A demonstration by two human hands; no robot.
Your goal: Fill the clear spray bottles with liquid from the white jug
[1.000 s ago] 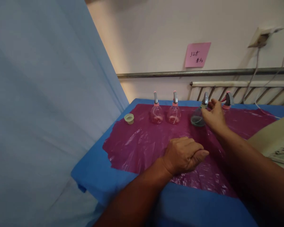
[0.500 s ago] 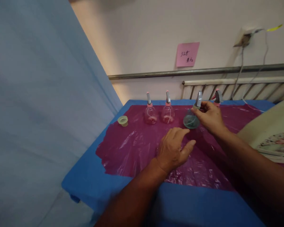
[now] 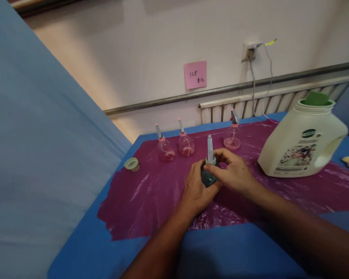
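A green spray bottle (image 3: 208, 177) with a grey trigger head stands upright between my two hands on the purple plastic sheet (image 3: 159, 197). My left hand (image 3: 196, 186) wraps round its body from the left. At the collar below the trigger head, my right hand (image 3: 232, 170) grips with thumb and fingers. Much of the bottle's body is hidden behind my fingers. Behind it are three pink spray bottles: one at the left (image 3: 165, 151), one beside it (image 3: 186, 145), and another to the right (image 3: 232, 141), each with some pink liquid at the bottom.
A large cream detergent jug (image 3: 301, 143) with a green piece in its mouth stands at the right. A pale green cap (image 3: 132, 164) sits at the left. Blue cloth (image 3: 84, 224) covers the table, and a light blue curtain (image 3: 40, 147) hangs on the left.
The green spray bottle has come nearer, carried by my right hand. My left hand, open before, has closed round its body. The view has turned right, bringing the whole jug into sight.
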